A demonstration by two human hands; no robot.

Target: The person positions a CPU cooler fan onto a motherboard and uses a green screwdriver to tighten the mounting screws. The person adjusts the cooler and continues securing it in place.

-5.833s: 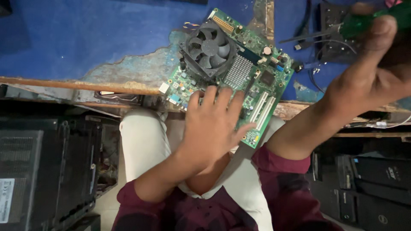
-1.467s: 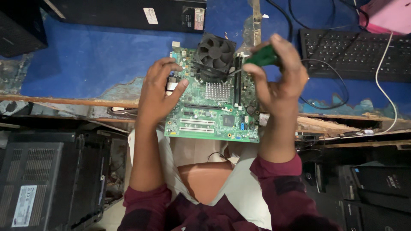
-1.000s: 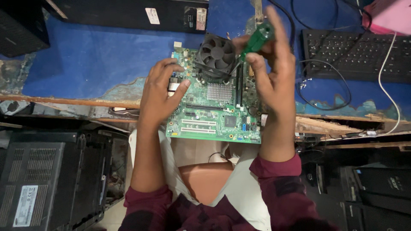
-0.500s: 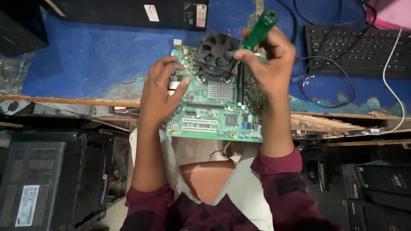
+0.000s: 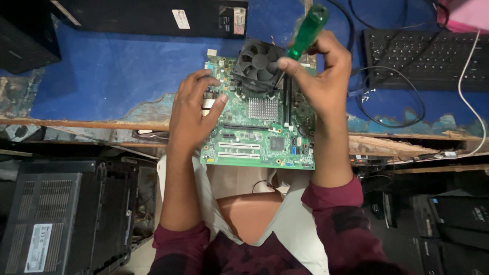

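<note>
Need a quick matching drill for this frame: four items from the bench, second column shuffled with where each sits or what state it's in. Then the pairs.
Things:
1. screwdriver
2. cooling fan
3. keyboard
4. left hand

Places or states:
A. flat on the blue bench top, far right
B. resting on the left edge of the motherboard
C. gripped in the right hand, green handle tilted up
D. mounted on the board's far end, black

Pairs: 1-C, 2-D, 3-A, 4-B
</note>
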